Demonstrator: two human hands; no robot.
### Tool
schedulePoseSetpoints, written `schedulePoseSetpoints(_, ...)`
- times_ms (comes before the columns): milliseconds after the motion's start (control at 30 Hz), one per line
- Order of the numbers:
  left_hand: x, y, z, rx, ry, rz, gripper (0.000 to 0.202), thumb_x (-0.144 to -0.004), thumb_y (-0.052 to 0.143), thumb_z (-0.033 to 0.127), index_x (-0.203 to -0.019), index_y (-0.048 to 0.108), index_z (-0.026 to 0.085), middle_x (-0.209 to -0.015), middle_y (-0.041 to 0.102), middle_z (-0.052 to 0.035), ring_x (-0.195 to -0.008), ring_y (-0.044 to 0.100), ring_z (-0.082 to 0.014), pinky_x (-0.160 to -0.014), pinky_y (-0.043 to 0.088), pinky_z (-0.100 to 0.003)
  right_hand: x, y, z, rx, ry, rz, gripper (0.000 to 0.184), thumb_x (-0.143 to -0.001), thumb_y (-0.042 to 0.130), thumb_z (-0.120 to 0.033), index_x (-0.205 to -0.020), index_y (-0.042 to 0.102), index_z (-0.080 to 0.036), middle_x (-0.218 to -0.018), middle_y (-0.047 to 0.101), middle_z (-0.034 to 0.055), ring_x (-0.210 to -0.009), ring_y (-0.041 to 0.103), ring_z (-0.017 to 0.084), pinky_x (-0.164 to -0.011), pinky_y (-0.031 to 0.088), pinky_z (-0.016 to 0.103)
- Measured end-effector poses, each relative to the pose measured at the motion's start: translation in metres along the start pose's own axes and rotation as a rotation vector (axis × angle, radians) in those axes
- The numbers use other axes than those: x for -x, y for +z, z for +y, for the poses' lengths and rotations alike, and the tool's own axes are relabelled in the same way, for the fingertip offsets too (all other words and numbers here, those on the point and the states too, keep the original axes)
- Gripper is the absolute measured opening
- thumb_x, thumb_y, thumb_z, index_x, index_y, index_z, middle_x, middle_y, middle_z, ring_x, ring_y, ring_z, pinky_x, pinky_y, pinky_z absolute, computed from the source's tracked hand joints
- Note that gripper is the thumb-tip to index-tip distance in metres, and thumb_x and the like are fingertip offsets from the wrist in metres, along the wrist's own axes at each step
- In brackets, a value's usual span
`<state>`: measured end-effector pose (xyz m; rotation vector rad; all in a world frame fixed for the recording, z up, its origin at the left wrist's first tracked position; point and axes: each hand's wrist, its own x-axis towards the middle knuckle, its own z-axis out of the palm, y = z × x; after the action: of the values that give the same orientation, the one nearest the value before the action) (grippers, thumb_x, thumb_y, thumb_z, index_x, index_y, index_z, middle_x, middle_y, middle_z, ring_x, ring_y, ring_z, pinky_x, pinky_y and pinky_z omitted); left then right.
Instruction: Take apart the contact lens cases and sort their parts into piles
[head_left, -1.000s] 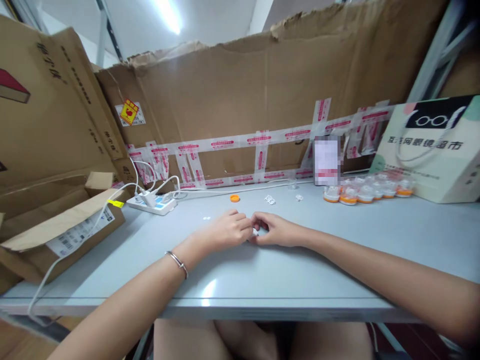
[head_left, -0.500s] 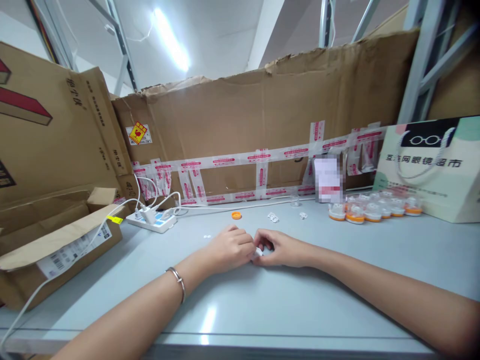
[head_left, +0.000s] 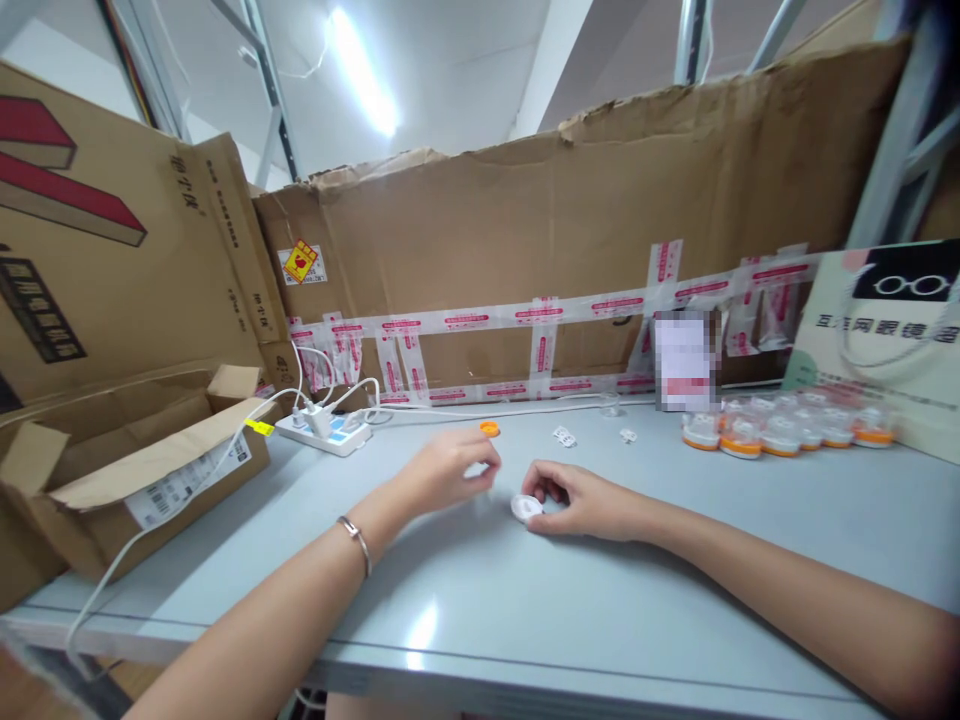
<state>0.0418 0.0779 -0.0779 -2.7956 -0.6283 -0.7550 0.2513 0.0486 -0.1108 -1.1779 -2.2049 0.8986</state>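
My right hand (head_left: 581, 502) grips a small white round dish-like part (head_left: 525, 508) at its right edge, thumb in front and fingers curled behind, at the table's middle. Left of it and apart from the part, my left hand (head_left: 448, 472) hovers low over the table, thumb and forefinger bent together in a pinch. Anything between those fingertips is too small or blurred to make out. An orange ring-shaped cap (head_left: 489, 429) lies just beyond the left hand. Farther back rest small white pieces (head_left: 564, 437) and another white piece (head_left: 628, 436).
Several clear containers with orange and white bases (head_left: 780, 435) stand at the right by a paper bag (head_left: 885, 340). A clear cup-like piece (head_left: 610, 406) sits at the back. On the left are a power strip (head_left: 337, 437) with cables and an open carton (head_left: 187, 475).
My left hand has pulled away leftward from the right hand, uncovering the white round part. My right hand keeps its grip. The view has turned slightly left.
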Motion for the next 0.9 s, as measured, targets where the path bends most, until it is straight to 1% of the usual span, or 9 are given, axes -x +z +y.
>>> schedulePoseSetpoints(67, 0.009, -0.021, -0.019, -0.02, -0.075, 0.029, 0.01, -0.077, 0.048, 0.014, -0.073, 0.057, 0.015, -0.071, 0.06, -0.0022, -0.068, 0.054, -0.0119, -0.068, 0.042, -0.024, 0.002, -0.001, -0.002, 0.004, 0.014, -0.006, 0.026, -0.065, 0.062, -0.035, -0.083, 0.055, -0.018, -0.08, 0.051, -0.0001, -0.072, 0.047, 0.013, -0.065, 0.038, 0.024)
schedulePoseSetpoints(167, 0.033, -0.047, -0.052, -0.085, -0.223, -0.068, 0.008, -0.074, 0.049, 0.013, -0.07, 0.056, 0.015, -0.07, 0.058, -0.0021, -0.066, 0.052, -0.0117, -0.066, 0.041, -0.023, 0.003, -0.001, -0.005, 0.018, 0.038, -0.005, 0.024, -0.065, 0.061, -0.034, -0.082, 0.055, -0.019, -0.079, 0.052, -0.0001, -0.073, 0.047, 0.013, -0.065, 0.038, 0.024)
schedulePoseSetpoints(233, 0.052, -0.054, -0.069, -0.155, -0.278, -0.191, 0.009, -0.071, 0.048, 0.012, -0.069, 0.057, 0.015, -0.07, 0.058, -0.0019, -0.066, 0.052, -0.0123, -0.065, 0.04, -0.023, 0.003, -0.001, -0.006, 0.034, 0.049, -0.006, 0.023, -0.065, 0.061, -0.035, -0.081, 0.055, -0.019, -0.079, 0.052, 0.0, -0.073, 0.047, 0.014, -0.065, 0.038, 0.025)
schedulePoseSetpoints(300, 0.069, -0.054, -0.079, -0.178, -0.313, -0.263, 0.009, -0.071, 0.048, 0.012, -0.069, 0.057, 0.015, -0.071, 0.059, -0.0023, -0.067, 0.052, -0.0133, -0.067, 0.04, -0.024, 0.002, -0.001, -0.006, 0.046, 0.055, -0.014, 0.024, -0.065, 0.06, -0.036, -0.082, 0.054, -0.019, -0.08, 0.051, 0.0002, -0.073, 0.046, 0.014, -0.066, 0.038, 0.026)
schedulePoseSetpoints(400, 0.084, -0.047, -0.084, -0.136, -0.362, -0.279, 0.009, -0.072, 0.048, 0.013, -0.071, 0.057, 0.015, -0.073, 0.06, -0.003, -0.07, 0.053, -0.0137, -0.068, 0.041, -0.024, 0.001, -0.001, -0.006, 0.055, 0.069, -0.025, 0.024, -0.066, 0.059, -0.036, -0.083, 0.054, -0.02, -0.081, 0.051, 0.0004, -0.074, 0.046, 0.014, -0.066, 0.038, 0.026)
schedulePoseSetpoints(500, 0.089, -0.043, -0.083, -0.116, -0.394, -0.271, 0.009, -0.073, 0.048, 0.014, -0.073, 0.057, 0.015, -0.074, 0.06, -0.0032, -0.07, 0.053, -0.0133, -0.067, 0.041, -0.024, 0.001, 0.0, -0.005, 0.057, 0.071, -0.022, 0.023, -0.066, 0.059, -0.036, -0.082, 0.054, -0.02, -0.081, 0.052, 0.0005, -0.074, 0.047, 0.015, -0.066, 0.038, 0.026)
schedulePoseSetpoints(667, 0.092, -0.045, -0.086, -0.071, -0.429, -0.294, 0.011, -0.075, 0.048, 0.019, -0.073, 0.058, 0.014, -0.075, 0.06, -0.0038, -0.07, 0.054, -0.0136, -0.068, 0.042, -0.024, 0.002, -0.001, -0.002, 0.036, 0.043, -0.017, 0.025, -0.067, 0.059, -0.039, -0.082, 0.055, -0.02, -0.081, 0.053, 0.0007, -0.074, 0.047, 0.015, -0.065, 0.038, 0.026)
schedulePoseSetpoints(833, 0.097, -0.047, -0.093, -0.033, -0.442, -0.313, 0.015, -0.076, 0.049, 0.025, -0.075, 0.061, 0.015, -0.077, 0.062, -0.0036, -0.07, 0.055, -0.0137, -0.068, 0.042, -0.025, 0.003, -0.002, -0.003, 0.039, 0.071, -0.027, 0.027, -0.066, 0.06, -0.039, -0.083, 0.055, -0.02, -0.083, 0.053, 0.0008, -0.074, 0.046, 0.014, -0.065, 0.037, 0.025)
schedulePoseSetpoints(900, 0.099, -0.051, -0.095, 0.01, -0.464, -0.296, 0.018, -0.077, 0.05, 0.028, -0.076, 0.062, 0.016, -0.076, 0.063, -0.0035, -0.07, 0.056, -0.0134, -0.067, 0.042, -0.024, 0.003, -0.002, -0.003, 0.04, 0.076, -0.031, 0.027, -0.065, 0.06, -0.039, -0.083, 0.055, -0.02, -0.083, 0.052, 0.0009, -0.074, 0.045, 0.014, -0.066, 0.037, 0.025)
